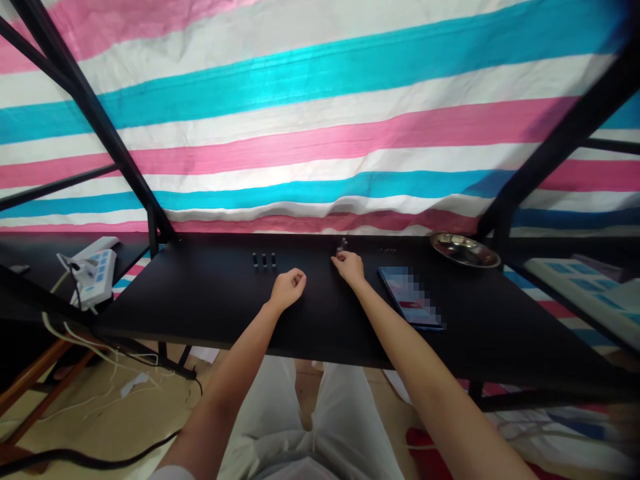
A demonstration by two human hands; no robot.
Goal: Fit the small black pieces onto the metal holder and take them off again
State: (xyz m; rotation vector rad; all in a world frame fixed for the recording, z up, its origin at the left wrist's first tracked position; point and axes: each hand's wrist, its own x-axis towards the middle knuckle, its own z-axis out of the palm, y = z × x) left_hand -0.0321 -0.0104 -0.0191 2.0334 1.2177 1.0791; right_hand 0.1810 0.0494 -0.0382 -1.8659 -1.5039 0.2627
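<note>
Three small dark cylinders with pale bands (265, 261) stand in a short row on the black table (200, 293). My left hand (289, 288) is just right of and nearer than this row, its fingers curled closed; whatever they might hold is hidden. My right hand (349, 267) reaches towards the back of the table with thumb and fingers pinched together. At its fingertips are small clear-topped tubes (343, 244), partly covered by the hand. Their exact kind is too small to make out.
Right of my right hand lies a phone (407, 297) with a blurred screen. Several tiny pieces (387, 251) lie behind it. A shiny metal dish (465, 251) sits at the back right. Black frame bars and a striped sheet (320, 153) bound the table; a power strip (97, 277) is at left.
</note>
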